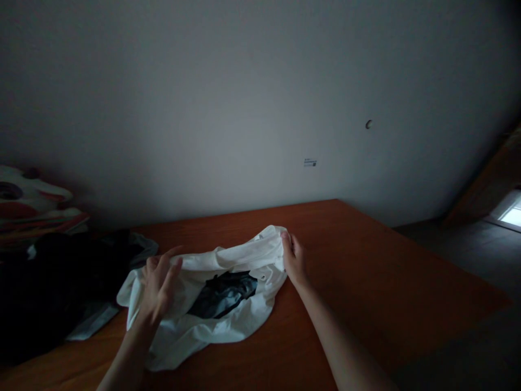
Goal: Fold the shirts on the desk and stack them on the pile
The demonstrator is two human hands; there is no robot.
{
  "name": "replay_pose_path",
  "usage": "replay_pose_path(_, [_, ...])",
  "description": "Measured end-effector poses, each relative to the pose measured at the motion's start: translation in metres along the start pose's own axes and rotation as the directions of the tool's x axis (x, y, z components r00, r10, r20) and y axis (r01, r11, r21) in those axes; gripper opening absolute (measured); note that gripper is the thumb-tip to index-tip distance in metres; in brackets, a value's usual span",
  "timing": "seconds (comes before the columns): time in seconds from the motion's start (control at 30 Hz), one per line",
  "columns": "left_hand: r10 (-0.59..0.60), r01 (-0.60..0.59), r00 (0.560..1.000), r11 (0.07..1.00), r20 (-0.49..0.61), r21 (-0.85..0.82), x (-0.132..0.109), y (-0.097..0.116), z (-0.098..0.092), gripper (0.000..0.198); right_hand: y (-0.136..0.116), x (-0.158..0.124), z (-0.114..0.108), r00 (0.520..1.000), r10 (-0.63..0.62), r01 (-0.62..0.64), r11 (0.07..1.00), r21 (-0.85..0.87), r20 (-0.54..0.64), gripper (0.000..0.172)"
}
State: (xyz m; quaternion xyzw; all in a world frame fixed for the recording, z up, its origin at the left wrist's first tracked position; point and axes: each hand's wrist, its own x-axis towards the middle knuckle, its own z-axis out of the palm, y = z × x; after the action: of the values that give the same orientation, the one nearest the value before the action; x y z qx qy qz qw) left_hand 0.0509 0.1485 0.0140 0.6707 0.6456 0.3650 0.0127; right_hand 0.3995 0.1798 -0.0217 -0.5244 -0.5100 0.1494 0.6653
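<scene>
White cotton, a crumpled T-shirt [244, 252] with a dark printed patch [223, 293] on its front, lies on an orange-brown wooden desk [366, 271], left of centre and close to the person.

The right hand [293, 259] is closed in a pinch on the shirt's far right edge, lifting that corner slightly off the wood. The left hand [158, 285] lies on the shirt's left side, half open, with its fingers loosely extended. Whether it grips a fold underneath cannot be told.

Judging from the bunched, wrinkled cloth, the handling would go best with both hands taking firm hold of matching edges and drawing them gently apart at the same height. That way the fabric would lie flat with the print facing up. A one-sided pull would probably drag the whole shirt across the desk instead of smoothing it.

A pile of dark clothing [61, 282] lies just beside the shirt on the left, touching its edge. Behind the pile sits a white and red object [32, 203], too dim to identify.

The print shows no readable letters. A small label [310, 162] is stuck to the plain grey wall [244, 98] behind the desk, and its writing is too small to read. A small dark mark [368, 124] sits higher on the wall.
</scene>
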Motion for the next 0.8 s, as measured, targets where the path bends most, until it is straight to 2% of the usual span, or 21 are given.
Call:
replay_pose_path(0.03, [-0.011, 0.011, 0.999, 1.000, 0.048, 0.002, 0.001, -0.001, 0.000, 0.050, -0.001, 0.000, 0.000, 1.000, 0.003, -0.003, 1.000, 0.007, -0.003, 0.043])
replay_pose_path(0.1, [0.033, -0.042, 0.989, 0.998, 0.146, 0.053, 0.003, 0.000, 0.001, 0.043, -0.003, 0.001, -0.001, 1.000, 0.006, -0.006, 1.000, 0.028, 0.008, 0.046])
replay_pose_path(0.17, [0.137, -0.169, 0.957, 0.980, 0.255, 0.108, 0.003, 0.003, 0.001, 0.035, -0.004, 0.001, 0.000, 0.999, 0.005, -0.008, 0.998, 0.056, 0.044, 0.044])
replay_pose_path(0.23, [0.217, -0.269, 0.923, 0.955, 0.317, 0.129, 0.001, 0.009, 0.002, 0.036, -0.004, 0.000, 0.001, 0.995, 0.009, -0.018, 0.996, 0.084, 0.102, 0.042])
replay_pose_path(0.3, [0.251, -0.310, 0.911, 0.940, 0.326, 0.144, -0.001, 0.018, 0.004, 0.045, -0.005, -0.002, 0.002, 0.981, 0.018, -0.034, 0.996, 0.081, 0.193, 0.039])
replay_pose_path(0.37, [0.254, -0.327, 0.918, 0.919, 0.306, 0.220, -0.004, 0.028, 0.007, 0.051, -0.005, -0.005, 0.002, 0.951, 0.027, -0.043, 0.998, 0.045, 0.310, 0.031])
replay_pose_path(0.43, [0.255, -0.345, 0.921, 0.885, 0.296, 0.312, -0.006, 0.035, 0.010, 0.045, -0.004, -0.009, 0.002, 0.911, 0.025, -0.028, 1.000, 0.001, 0.411, 0.026])
replay_pose_path(0.5, [0.246, -0.347, 0.923, 0.864, 0.295, 0.365, -0.008, 0.038, 0.014, 0.035, -0.002, -0.011, 0.003, 0.887, 0.015, -0.003, 1.000, -0.028, 0.461, 0.027])
replay_pose_path(0.57, [0.229, -0.339, 0.919, 0.873, 0.320, 0.350, -0.009, 0.039, 0.017, 0.030, 0.001, -0.011, 0.004, 0.890, 0.003, 0.018, 0.999, -0.042, 0.456, 0.025])
replay_pose_path(0.63, [0.188, -0.307, 0.910, 0.904, 0.371, 0.297, -0.009, 0.038, 0.018, 0.033, 0.004, -0.010, 0.005, 0.916, -0.015, 0.030, 0.999, -0.033, 0.401, 0.023])
replay_pose_path(0.8, [0.030, -0.110, 0.890, 0.983, 0.456, 0.150, -0.007, 0.036, 0.018, 0.045, 0.011, -0.003, 0.006, 0.973, -0.051, 0.051, 0.999, 0.007, 0.226, 0.026])
